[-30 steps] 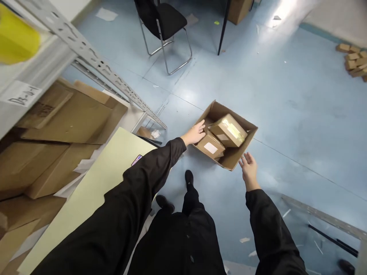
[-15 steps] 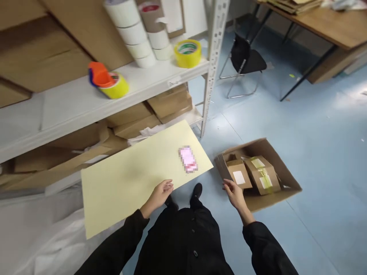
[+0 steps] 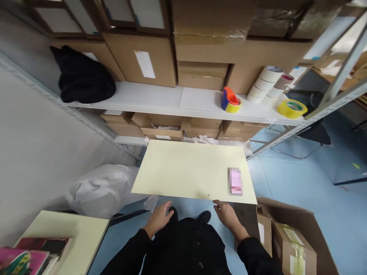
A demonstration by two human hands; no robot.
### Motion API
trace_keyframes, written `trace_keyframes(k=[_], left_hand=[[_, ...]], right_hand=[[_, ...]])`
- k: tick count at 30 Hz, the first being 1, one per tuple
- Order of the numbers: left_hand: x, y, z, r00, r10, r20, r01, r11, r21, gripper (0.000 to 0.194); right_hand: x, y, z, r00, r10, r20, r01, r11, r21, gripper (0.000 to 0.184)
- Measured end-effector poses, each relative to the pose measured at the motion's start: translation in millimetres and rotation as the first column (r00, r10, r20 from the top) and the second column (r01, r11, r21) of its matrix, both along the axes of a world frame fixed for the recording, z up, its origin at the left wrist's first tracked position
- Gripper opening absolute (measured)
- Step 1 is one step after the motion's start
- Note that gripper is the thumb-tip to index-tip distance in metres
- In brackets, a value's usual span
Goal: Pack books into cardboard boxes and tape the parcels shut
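– at the near edge of the pale yellow tabletop (image 3: 186, 168), in the head view, what is the left hand (image 3: 158, 219) doing?
– it hangs just short of that edge, fingers loosely curled, nothing visible in them. the right hand (image 3: 227, 214) has its fingertips at the edge; whether they touch it, i can't tell.
– is the right one gripping anything?
– nothing that shows. its fingers are slightly parted, relaxed, neither spread wide nor pinched.
– and the pink oblong (image 3: 235, 181)?
– it lies on the tabletop towards the right end, blurred, so i can't read its surface. it sits beyond the right hand and a little to its right.
– its long axis?
– nearly straight away from the person, across the tabletop's short way. the right hand is clearly nearer; the left is well apart from it.
– anything close by on that side?
– a cardboard carton (image 3: 311, 231) with small boxes (image 3: 283, 244) inside, just beside the tabletop's near right corner. behind the tabletop, a shelf (image 3: 160, 95) bears a tape dispenser (image 3: 231, 103).
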State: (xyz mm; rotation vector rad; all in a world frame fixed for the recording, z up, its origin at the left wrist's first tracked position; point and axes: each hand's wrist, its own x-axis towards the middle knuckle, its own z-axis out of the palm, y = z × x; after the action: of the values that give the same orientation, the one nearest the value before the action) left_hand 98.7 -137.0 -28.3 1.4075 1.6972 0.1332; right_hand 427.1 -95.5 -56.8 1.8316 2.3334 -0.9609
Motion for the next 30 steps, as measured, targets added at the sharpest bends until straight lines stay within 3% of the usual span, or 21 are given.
trace_keyframes(k=[8, 14, 20, 23, 25, 27, 30], left_hand=[[-80, -22, -1.7, 0.999, 0.035, -0.001, -0.035, 0.999, 0.028, 0.055], [-120, -47, -13.9, 0.957, 0.274, 0.097, -0.286, 0.945, 0.159, 0.050], [-126, -81, -22.8, 0.871, 0.481, 0.100, -0.491, 0.853, 0.176, 0.045], [-123, -94, -18.1, 0.814, 0.575, 0.076, -0.580, 0.799, 0.160, 0.046], [-122, -106, -12.3, 0.746, 0.661, 0.077, -0.663, 0.727, 0.180, 0.048], [-123, -122, -5.3, 0.640, 0.762, 0.097, -0.763, 0.617, 0.192, 0.049], [-127, -153, 5.1, 0.429, 0.898, 0.098, -0.893, 0.406, 0.195, 0.048]], right_hand=[[-108, -2, 3.8, 0.985, 0.167, 0.046, -0.168, 0.986, 0.007, 0.033], [-161, 12, 14.6, 0.928, 0.362, 0.087, -0.364, 0.931, 0.009, 0.030], [-199, 37, 20.1, 0.844, 0.532, 0.070, -0.534, 0.846, 0.001, 0.030], [-228, 54, 17.1, 0.746, 0.666, 0.017, -0.665, 0.746, -0.035, 0.031], [-258, 64, 14.7, 0.645, 0.764, -0.022, -0.763, 0.643, -0.061, 0.032], [-295, 71, 13.9, 0.505, 0.862, -0.044, -0.862, 0.502, -0.069, 0.032], [-356, 70, 18.2, 0.288, 0.956, -0.048, -0.958, 0.287, -0.028, 0.031]])
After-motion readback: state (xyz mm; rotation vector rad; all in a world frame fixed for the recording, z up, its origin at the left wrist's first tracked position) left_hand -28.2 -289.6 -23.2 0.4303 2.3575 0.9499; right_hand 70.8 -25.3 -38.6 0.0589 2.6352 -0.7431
